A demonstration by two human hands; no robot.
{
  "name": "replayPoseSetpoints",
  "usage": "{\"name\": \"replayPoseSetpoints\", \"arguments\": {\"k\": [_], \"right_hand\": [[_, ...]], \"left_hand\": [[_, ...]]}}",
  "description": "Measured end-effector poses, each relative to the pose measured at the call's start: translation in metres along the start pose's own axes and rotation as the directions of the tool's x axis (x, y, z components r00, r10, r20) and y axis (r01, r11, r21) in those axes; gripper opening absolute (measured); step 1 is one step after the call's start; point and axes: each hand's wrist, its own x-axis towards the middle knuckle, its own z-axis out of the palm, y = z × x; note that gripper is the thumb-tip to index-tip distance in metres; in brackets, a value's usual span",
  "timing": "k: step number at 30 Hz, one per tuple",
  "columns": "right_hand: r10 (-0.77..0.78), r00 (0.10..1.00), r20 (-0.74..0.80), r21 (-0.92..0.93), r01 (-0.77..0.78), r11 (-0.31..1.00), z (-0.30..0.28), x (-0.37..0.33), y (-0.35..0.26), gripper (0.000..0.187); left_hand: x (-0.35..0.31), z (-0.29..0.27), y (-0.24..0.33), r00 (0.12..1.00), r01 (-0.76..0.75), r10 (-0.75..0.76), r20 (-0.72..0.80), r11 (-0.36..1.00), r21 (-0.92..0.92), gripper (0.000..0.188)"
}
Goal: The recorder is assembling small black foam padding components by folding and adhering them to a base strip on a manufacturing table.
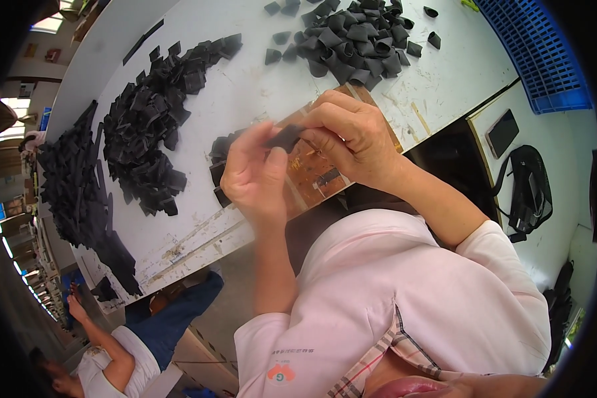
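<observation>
Between my two hands is a small black piece of fabric-like material (286, 138), held above a brown wooden board (371, 106). My right hand (355, 136) pinches its right side with thumb and fingers. At its left end, the thumb and fingers of my left hand (255, 176) close on it, slightly blurred. A small dark fitting (326, 178) is on the board below my right hand. More black pieces (219, 149) lie beside my left hand, partly hidden by it. Farther off is a heap of curled black pieces (355, 43).
Flat black pieces (146, 119) and long black strips (73, 172) are piled left on the white table (245, 86). A blue plastic basket (544, 60) stands far right. A phone (503, 134) and black mesh bag (529, 192) lie right. Another person (119, 355) is at lower left.
</observation>
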Motion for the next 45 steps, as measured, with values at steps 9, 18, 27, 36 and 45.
{"name": "replayPoseSetpoints", "arguments": {"k": [9,18,27,36,45], "right_hand": [[-0.035,0.998,0.055,-0.119,0.041,0.992,-0.002,0.009,-0.012,0.009],[0.041,0.994,0.101,0.095,-0.050,0.994,-0.005,0.012,-0.001,0.010],[-0.086,0.986,0.142,-0.115,0.103,0.988,-0.003,0.011,-0.003,0.014],[-0.103,0.994,0.040,-0.188,0.109,0.976,0.005,0.010,0.000,0.012],[0.620,0.653,0.434,0.795,-0.601,0.076,-0.015,-0.015,-0.026,0.011]], "left_hand": [[0.010,-0.001,0.000,0.993,-0.119,0.120,0.009,0.968,0.222,0.007],[0.007,0.007,0.005,0.985,-0.166,0.170,0.033,0.874,0.458,0.010],[0.004,0.003,-0.020,0.994,-0.103,0.100,-0.049,0.992,-0.075,0.008],[0.001,0.009,-0.017,0.995,-0.067,0.065,-0.072,0.997,-0.028,0.007],[-0.029,0.023,0.009,0.997,-0.022,0.020,-0.070,1.000,-0.022,0.026]]}}
